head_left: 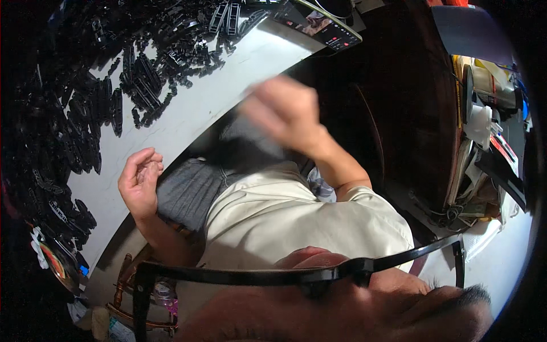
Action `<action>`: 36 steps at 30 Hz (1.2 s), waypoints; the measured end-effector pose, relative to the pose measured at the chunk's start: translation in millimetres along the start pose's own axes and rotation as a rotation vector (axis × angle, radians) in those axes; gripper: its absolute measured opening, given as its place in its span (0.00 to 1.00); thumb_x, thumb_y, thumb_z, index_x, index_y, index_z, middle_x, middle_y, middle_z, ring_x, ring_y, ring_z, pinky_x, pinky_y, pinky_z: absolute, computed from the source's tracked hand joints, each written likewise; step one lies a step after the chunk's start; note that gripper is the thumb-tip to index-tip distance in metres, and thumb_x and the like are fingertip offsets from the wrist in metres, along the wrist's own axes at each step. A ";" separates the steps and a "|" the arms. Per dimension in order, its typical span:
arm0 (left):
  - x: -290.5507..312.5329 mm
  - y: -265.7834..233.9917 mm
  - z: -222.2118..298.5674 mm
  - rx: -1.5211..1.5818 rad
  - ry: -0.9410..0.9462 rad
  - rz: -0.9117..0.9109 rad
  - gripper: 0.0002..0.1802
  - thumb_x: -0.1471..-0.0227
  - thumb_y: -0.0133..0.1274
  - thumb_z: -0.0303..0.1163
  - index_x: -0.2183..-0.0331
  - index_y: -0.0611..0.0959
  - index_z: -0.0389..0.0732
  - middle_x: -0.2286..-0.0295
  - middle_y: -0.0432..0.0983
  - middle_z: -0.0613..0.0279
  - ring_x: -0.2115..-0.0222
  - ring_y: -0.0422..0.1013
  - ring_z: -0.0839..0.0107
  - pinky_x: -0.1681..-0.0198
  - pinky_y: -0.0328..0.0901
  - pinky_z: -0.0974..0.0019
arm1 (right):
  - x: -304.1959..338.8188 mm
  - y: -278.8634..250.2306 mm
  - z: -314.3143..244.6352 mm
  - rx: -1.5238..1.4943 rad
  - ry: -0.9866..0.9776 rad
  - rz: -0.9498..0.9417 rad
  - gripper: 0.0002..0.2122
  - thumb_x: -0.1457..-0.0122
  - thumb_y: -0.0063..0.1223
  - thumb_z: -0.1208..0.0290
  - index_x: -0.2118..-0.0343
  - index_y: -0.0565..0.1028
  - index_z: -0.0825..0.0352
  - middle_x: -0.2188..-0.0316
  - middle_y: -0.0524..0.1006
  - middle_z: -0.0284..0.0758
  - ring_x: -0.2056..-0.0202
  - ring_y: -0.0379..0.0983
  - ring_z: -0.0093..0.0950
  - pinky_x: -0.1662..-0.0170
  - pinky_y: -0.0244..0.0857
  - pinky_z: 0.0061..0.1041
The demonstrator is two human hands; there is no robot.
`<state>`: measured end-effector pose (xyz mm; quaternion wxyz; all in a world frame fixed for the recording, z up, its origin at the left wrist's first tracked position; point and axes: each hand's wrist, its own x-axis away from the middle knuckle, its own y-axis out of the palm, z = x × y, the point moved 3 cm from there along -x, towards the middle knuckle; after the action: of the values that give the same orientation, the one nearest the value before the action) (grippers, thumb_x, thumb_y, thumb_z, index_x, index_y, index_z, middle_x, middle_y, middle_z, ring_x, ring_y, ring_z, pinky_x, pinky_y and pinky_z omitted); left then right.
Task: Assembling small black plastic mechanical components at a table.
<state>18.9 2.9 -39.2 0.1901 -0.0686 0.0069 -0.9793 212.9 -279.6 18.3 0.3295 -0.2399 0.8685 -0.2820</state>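
My left hand [141, 183] is at the edge of the white table [191, 117], palm turned inward. Its fingers are loosely curled with gaps between them, and nothing shows in them. Smeared by motion, my right hand [282, 111] is raised over my lap, just off the table's edge; whether it holds anything cannot be made out. Many small black plastic parts [145, 85] lie in heaps on the table, beyond both hands. Some are long and slotted, such as a narrow black piece [117, 111] at the near side of the heap. Neither hand touches them.
A phone [325, 25] with a lit screen stands at the table's far right corner. To the right, a shelf carries papers, a white cup-like thing [478, 125] and pens. A small blue piece [84, 270] lies at lower left, near a brown wooden chair frame [122, 285].
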 end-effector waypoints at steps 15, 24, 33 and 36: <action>-0.7 4.7 2.1 -0.071 -0.010 0.051 0.14 0.39 0.54 0.20 0.51 0.81 0.30 0.62 0.81 0.56 0.65 0.75 0.77 0.61 0.72 0.74 | -6.8 -80.2 142.9 0.107 0.261 0.497 0.28 0.43 0.72 0.65 0.45 0.73 0.75 0.52 0.78 0.42 0.53 0.77 0.29 0.47 0.71 0.29; -3.6 5.5 3.0 -0.109 -0.039 0.053 0.14 0.37 0.52 0.21 0.50 0.81 0.30 0.63 0.81 0.56 0.67 0.74 0.77 0.63 0.69 0.75 | -7.5 -86.2 139.8 0.167 0.264 0.568 0.26 0.46 0.72 0.70 0.46 0.73 0.74 0.53 0.77 0.42 0.52 0.76 0.30 0.47 0.71 0.29; -4.9 8.5 2.0 -0.087 -0.030 0.070 0.14 0.40 0.55 0.19 0.52 0.82 0.31 0.62 0.82 0.57 0.67 0.75 0.77 0.62 0.71 0.75 | 26.6 -93.5 129.6 0.219 0.070 0.928 0.14 0.37 0.61 0.72 0.50 0.74 0.69 0.56 0.72 0.37 0.55 0.70 0.29 0.49 0.67 0.31; -3.9 7.3 2.3 -0.083 -0.034 0.071 0.14 0.40 0.55 0.18 0.52 0.82 0.31 0.62 0.82 0.57 0.67 0.75 0.77 0.62 0.71 0.75 | 39.9 -66.1 115.4 0.227 0.096 0.804 0.15 0.39 0.62 0.73 0.52 0.74 0.68 0.56 0.72 0.37 0.57 0.68 0.27 0.54 0.64 0.27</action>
<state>25.5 -2.4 -37.7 0.2220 -0.0930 0.0468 -0.9695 283.3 -389.9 -28.3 0.3970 0.1693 0.8707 -0.2357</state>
